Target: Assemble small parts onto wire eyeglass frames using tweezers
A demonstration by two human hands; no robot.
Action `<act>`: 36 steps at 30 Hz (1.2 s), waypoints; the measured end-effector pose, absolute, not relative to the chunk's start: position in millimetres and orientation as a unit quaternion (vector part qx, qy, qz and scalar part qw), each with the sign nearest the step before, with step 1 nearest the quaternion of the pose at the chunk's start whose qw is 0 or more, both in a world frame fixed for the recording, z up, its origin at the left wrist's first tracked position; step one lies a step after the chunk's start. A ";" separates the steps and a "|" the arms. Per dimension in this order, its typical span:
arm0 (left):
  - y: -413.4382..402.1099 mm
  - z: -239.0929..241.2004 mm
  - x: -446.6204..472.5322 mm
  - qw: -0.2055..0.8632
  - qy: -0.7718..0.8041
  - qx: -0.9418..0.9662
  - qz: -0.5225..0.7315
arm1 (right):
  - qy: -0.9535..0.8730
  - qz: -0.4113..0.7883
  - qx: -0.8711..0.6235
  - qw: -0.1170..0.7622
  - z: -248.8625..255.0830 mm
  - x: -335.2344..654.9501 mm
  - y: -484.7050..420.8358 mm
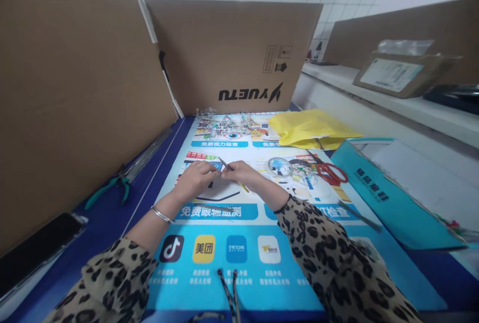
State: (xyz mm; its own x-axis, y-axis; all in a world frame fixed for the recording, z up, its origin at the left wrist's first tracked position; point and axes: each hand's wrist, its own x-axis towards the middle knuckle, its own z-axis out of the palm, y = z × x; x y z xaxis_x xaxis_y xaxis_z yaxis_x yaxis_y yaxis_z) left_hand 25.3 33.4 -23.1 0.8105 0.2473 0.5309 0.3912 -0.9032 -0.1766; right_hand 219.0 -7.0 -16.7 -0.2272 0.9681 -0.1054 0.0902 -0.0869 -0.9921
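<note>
Over the printed sheet, my two hands meet with fingertips almost touching. My right hand [243, 174] is closed around a slim pointed tool [225, 164], its grey tip aimed up and left and a yellow end poking out below; it looks like tweezers. My left hand [197, 178], with a silver bangle at the wrist, is pinched, and what lies between its fingers is too small to make out. Right of my hands, a round clear dish [280, 166] sits beside a tangle of fine wire pieces [302, 167] and red-handled scissors [332, 172].
Teal-handled pliers [121, 183] and a phone [48, 243] are at left. More wire bits [224, 124] lie at the back before a cardboard wall [202, 53]. A yellow bag [314, 128], a teal box [377, 198] and grey tweezers [359, 216] stand or lie right.
</note>
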 end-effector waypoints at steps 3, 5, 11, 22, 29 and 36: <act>27.4 -17.8 27.1 0.191 -0.161 -0.933 -0.257 | -0.560 0.570 -0.477 0.366 -13.9 222.3 -7.4; 25.3 -15.8 27.3 0.209 -0.155 -0.929 -0.262 | -0.566 0.583 -0.472 0.342 -12.5 227.1 -7.1; 24.8 -15.9 27.3 0.245 -0.160 -0.904 -0.310 | -0.590 0.558 -0.494 0.310 -7.6 236.7 -6.4; 24.7 -16.3 29.1 0.216 -0.181 -0.922 -0.266 | -0.664 0.391 -0.580 0.264 -1.0 225.8 -11.7; 21.2 -17.9 32.4 0.196 -0.230 -0.925 -0.231 | -0.691 0.312 -0.596 0.264 -10.1 223.2 -9.2; 18.5 -25.1 34.9 0.199 -0.302 -0.906 -0.221 | -0.676 0.308 -0.607 0.283 -9.0 221.6 -10.5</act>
